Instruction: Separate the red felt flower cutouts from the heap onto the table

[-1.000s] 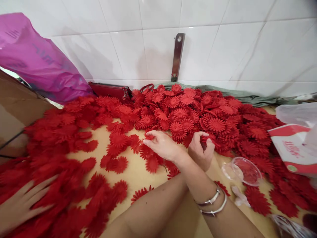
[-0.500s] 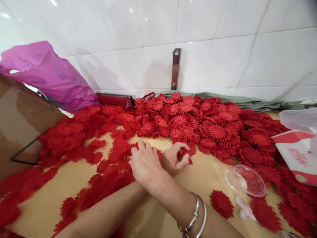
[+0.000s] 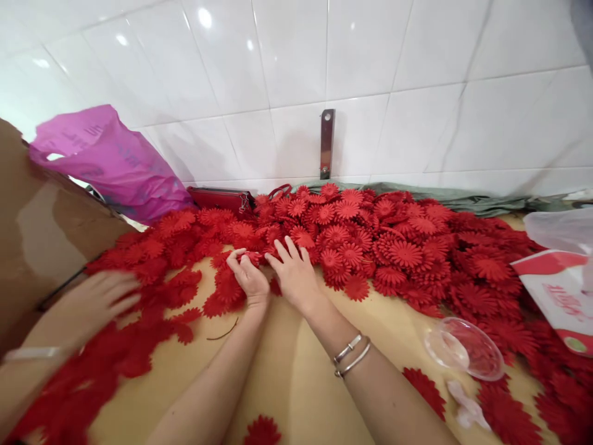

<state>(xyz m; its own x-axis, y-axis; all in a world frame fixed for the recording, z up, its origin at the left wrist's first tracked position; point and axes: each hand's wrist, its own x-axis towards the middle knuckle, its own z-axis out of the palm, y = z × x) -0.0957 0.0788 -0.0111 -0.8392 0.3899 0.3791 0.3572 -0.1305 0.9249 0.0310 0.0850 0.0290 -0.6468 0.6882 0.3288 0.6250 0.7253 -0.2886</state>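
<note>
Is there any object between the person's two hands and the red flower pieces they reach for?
Nothing visible stands between. The left hand already pinches a red fabric flower piece, and the right hand rests on the heap of red flower pieces. A co-worker's hand lies apart, farther left.

Little could be read from where I stood. Far off to the right of the right hand (image 3: 296,275), a white and red bag (image 3: 558,296) carried slanted red lettering and a small round green mark at its lower corner, both too blurred to make out. Up and to the left of the left hand (image 3: 250,278), the pink plastic bag (image 3: 109,164) bore faint dark print, likewise illegible.
</note>
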